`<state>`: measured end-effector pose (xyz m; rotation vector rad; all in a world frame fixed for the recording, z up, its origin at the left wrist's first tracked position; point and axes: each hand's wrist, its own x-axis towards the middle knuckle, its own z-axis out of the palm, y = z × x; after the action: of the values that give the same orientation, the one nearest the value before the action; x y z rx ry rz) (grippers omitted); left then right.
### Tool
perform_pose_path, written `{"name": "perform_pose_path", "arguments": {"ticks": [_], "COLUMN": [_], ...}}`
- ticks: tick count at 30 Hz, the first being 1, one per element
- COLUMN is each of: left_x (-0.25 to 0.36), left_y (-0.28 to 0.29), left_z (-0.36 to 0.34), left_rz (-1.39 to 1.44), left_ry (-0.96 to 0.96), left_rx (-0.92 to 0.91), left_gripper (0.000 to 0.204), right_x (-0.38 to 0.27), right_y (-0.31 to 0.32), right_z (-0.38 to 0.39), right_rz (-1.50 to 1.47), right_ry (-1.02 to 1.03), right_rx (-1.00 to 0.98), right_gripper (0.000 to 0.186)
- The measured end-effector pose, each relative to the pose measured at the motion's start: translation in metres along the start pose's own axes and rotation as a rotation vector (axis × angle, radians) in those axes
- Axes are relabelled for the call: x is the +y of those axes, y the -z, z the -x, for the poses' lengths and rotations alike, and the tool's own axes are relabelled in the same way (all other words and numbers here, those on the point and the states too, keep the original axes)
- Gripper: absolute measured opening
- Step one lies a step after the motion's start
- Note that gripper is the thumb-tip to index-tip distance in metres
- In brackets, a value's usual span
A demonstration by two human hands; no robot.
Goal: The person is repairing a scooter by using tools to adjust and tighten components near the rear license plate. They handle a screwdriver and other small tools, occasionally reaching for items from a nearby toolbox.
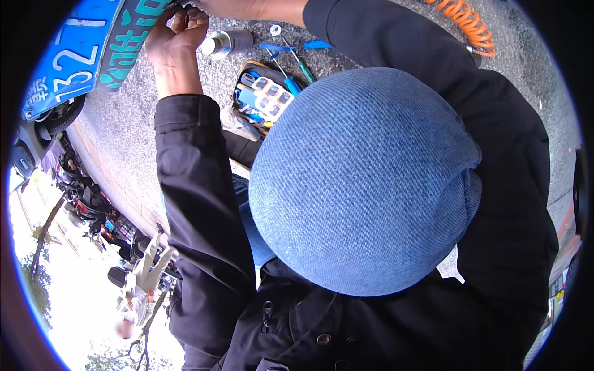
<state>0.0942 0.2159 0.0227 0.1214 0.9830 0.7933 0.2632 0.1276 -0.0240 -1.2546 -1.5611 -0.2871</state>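
At the top edge, my left hand (pixel 176 40) is raised with its fingers curled and pinched together beside the end of a dark strip with green markings (pixel 125 46). What the fingertips hold, if anything, is too small to tell. Meeting it from the right is my right hand (pixel 216 6), cut off by the frame's upper edge, with its fingers mostly hidden. A blue plate with white markings (pixel 71 59) adjoins the strip on its left. Just right of my left wrist, a white-capped can (pixel 232 43) lies on the ground.
An open tool case (pixel 241 93) with small compartments lies below the can. Near it are a blue-handled screwdriver (pixel 291 85), a green-handled screwdriver (pixel 305 71) and a white ring (pixel 275 29). A coiled orange hose (pixel 461 18) lies far right. My denim cap (pixel 365 179) blocks the middle.
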Motion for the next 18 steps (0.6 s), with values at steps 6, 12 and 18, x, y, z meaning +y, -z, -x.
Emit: {"name": "perform_pose_path", "arguments": {"ticks": [6, 12, 18], "left_x": [0.019, 0.015, 0.015], "left_y": [0.014, 0.016, 0.015], "left_z": [-0.001, -0.001, 0.006], "left_rz": [0.006, 0.013, -0.002], "left_ry": [0.003, -0.006, -0.045], "left_rx": [0.05, 0.042, 0.049], "left_gripper": [0.02, 0.023, 0.019], "right_x": [-0.007, -0.006, -0.011], "right_y": [0.0, -0.003, -0.006], "right_z": [0.005, 0.006, -0.002], "right_rz": [-0.07, -0.051, -0.065], "right_ry": [-0.055, -0.054, -0.122], "right_rx": [-0.008, 0.034, -0.036], "right_gripper": [0.014, 0.017, 0.018]}}
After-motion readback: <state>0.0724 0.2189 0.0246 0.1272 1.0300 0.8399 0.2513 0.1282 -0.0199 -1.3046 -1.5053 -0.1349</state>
